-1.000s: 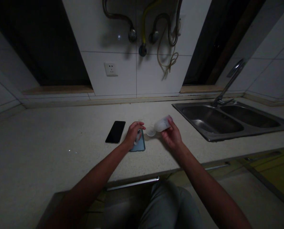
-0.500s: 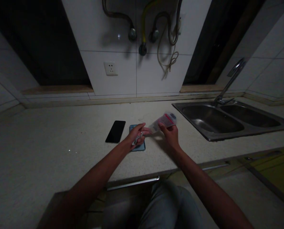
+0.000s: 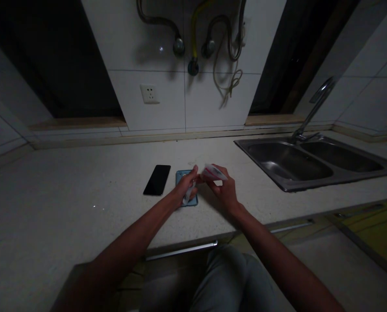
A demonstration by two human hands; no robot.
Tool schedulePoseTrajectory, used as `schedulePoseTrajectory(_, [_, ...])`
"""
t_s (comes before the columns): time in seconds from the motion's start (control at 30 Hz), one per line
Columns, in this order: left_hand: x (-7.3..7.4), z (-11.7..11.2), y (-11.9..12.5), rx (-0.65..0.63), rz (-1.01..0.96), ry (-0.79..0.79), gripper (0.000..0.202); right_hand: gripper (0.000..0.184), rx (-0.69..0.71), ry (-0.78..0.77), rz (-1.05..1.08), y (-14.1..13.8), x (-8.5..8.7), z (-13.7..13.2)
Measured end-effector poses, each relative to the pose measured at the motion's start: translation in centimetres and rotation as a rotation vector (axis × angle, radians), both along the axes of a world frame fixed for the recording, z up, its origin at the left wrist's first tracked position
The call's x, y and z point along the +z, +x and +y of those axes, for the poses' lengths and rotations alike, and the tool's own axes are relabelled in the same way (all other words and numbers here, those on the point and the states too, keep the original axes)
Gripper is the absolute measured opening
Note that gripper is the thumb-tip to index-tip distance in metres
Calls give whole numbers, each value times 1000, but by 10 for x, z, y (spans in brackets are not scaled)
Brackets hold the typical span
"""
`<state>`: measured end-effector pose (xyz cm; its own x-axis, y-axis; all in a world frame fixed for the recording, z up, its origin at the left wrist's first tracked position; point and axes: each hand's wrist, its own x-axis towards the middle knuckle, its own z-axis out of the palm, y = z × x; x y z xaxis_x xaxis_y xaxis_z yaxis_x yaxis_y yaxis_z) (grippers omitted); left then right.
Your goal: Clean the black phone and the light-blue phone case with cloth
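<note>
My right hand (image 3: 226, 187) is closed on a small clear plastic bag (image 3: 214, 171) with a pink-red stripe. The bag is slightly blurred and tilts toward my left hand (image 3: 185, 186). Curled fingers of that hand grip a whitish strip (image 3: 188, 196), whose kind I cannot make out. My left fingertips meet the bag's left end; whether they pinch it is unclear. Under the left hand lies a blue phone case (image 3: 193, 202), partly covered. To its left a black phone (image 3: 157, 180) rests flat, screen up and dark.
The pale countertop (image 3: 82, 182) runs along a tiled wall. At the right is a double steel sink (image 3: 286, 186) with a faucet (image 3: 315, 106). A socket (image 3: 150, 94) and hanging hoses (image 3: 195, 39) are on the wall. A drawer handle (image 3: 182, 250) is below the counter edge.
My right hand has moved left, bringing the plastic bag closer to my left hand and turning it. The left hand has barely shifted; the phone and case stay put.
</note>
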<state>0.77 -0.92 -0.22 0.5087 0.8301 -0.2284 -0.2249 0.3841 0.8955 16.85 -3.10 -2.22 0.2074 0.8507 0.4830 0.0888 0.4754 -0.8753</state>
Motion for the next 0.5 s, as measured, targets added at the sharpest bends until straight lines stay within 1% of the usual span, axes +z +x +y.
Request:
schedulePoseTrajectory(0.1, [-4, 6, -2, -32, 50, 8, 67, 32, -104, -48, 37, 4, -4, 4])
schedulePoseTrajectory(0.17, [-6, 10, -3, -25, 83, 41, 68, 27, -198, -39, 90, 9, -7, 7])
schedulePoseTrajectory(0.23, [-5, 14, -6, 29, 95, 96, 65, 31, -321, -9, 80, 16, -9, 12])
schedulePoseTrajectory(0.33, [-3, 17, -10, 166, 78, 141, 56, 44, -505, -20, -44, 30, -10, 18])
schedulePoseTrajectory(0.4, [-1, 18, -13, 244, 38, 156, 44, 50, -570, -49, -107, 38, -11, 23])
schedulePoseTrajectory(0.5, [0, 21, -16, 312, -18, 176, 32, 48, -607, -83, -179, 47, -13, 27])
